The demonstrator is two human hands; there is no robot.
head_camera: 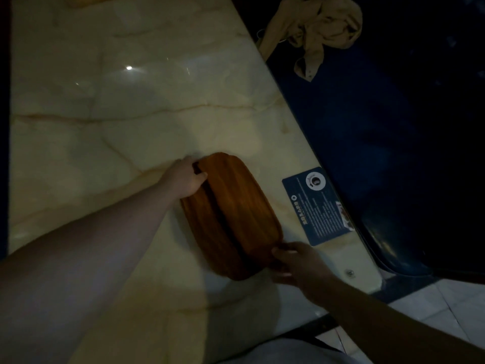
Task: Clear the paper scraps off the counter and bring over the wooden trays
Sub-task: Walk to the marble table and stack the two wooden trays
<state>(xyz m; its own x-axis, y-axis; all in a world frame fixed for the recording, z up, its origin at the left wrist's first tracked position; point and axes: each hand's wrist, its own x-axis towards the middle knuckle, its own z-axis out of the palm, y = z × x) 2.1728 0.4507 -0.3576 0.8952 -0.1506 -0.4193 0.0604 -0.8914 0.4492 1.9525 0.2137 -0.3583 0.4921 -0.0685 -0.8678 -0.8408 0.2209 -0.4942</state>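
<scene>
**Both hands on the stacked wooden trays**

Head view: the wooden trays [231, 216], stacked with the upper one offset, lie on the marble counter [105, 106] near its right edge. The left hand [185, 177] grips their far end, thumb on top, fingers curled over the rim. The right hand [296, 261] clasps the near end. A blue card [316, 206] lies just beside them at that edge. A tan cloth [315, 24] drapes past the far right corner.

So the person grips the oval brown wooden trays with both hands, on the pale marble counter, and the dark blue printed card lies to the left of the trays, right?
Not quite. In the head view the dark blue printed card lies to the right of the oval brown wooden trays, near the pale marble counter edge. The left hand and right hand do grip the trays' ends.
</scene>
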